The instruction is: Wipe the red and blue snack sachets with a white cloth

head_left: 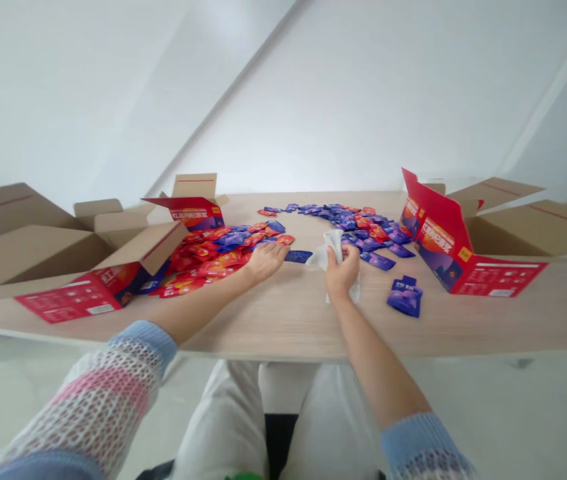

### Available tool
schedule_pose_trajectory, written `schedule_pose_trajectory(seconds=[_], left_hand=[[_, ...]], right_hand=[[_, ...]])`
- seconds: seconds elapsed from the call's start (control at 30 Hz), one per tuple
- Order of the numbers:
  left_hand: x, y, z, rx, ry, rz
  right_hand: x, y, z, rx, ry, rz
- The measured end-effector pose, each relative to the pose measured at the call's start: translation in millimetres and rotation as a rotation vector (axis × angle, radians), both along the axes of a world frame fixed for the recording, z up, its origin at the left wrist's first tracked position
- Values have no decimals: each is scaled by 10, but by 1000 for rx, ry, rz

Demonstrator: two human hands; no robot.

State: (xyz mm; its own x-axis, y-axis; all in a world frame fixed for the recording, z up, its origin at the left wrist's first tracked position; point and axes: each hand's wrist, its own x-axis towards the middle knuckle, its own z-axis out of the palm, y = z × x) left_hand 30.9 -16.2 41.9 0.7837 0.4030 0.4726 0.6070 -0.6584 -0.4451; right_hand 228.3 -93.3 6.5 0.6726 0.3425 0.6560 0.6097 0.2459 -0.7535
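Note:
My right hand (342,270) is closed around a crumpled white tissue (332,245), and part of it hangs below the fingers. To the left, my left hand (267,261) lies low over the table with its fingers stretched out. Its fingertips are beside a flat dark purple pouch (298,256); whether they touch it I cannot tell. A heap of red and purple pouches (208,257) spreads behind and left of that hand. Beyond my right hand lies another pile, mostly purple pouches (358,230) with some red ones. A single purple pouch (405,297) rests right of my right forearm.
Open red cardboard boxes stand on both sides: a large one (81,293) at left, another (196,212) behind the heap, and one (493,275) at right with its flaps spread. The wooden table (263,333) backs onto a white wall (303,133).

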Motion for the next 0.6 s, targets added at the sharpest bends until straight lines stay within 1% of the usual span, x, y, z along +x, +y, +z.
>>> schedule_pose_trajectory(seconds=[0.1, 0.2, 0.27, 0.3, 0.37, 0.4, 0.43, 0.5, 0.6], left_hand=[[-75, -321, -204, -104, 37, 34], [-104, -545, -301, -255, 43, 111], [-107, -651, -307, -346, 40, 143], [-107, -692, -299, -378, 36, 141], [-103, -748, -275, -416, 31, 119], [-100, -764, -262, -426, 35, 109], [-94, -774, -251, -430, 40, 105], [-75, -780, -238, -428, 47, 114], [-41, -780, -255, -422, 21, 145]], right_hand=[[39, 22, -33, 23, 25, 22], [51, 35, -35, 32, 3, 79], [14, 25, -31, -49, -58, 148], [-22, 17, -33, -127, -115, 204], [-121, 1, -50, -339, -311, 380], [-177, -5, -66, -442, -447, 486], [-230, -9, -84, -516, -578, 564], [-317, -19, -119, -568, -697, 600], [-375, -40, -134, -587, -734, 557]])
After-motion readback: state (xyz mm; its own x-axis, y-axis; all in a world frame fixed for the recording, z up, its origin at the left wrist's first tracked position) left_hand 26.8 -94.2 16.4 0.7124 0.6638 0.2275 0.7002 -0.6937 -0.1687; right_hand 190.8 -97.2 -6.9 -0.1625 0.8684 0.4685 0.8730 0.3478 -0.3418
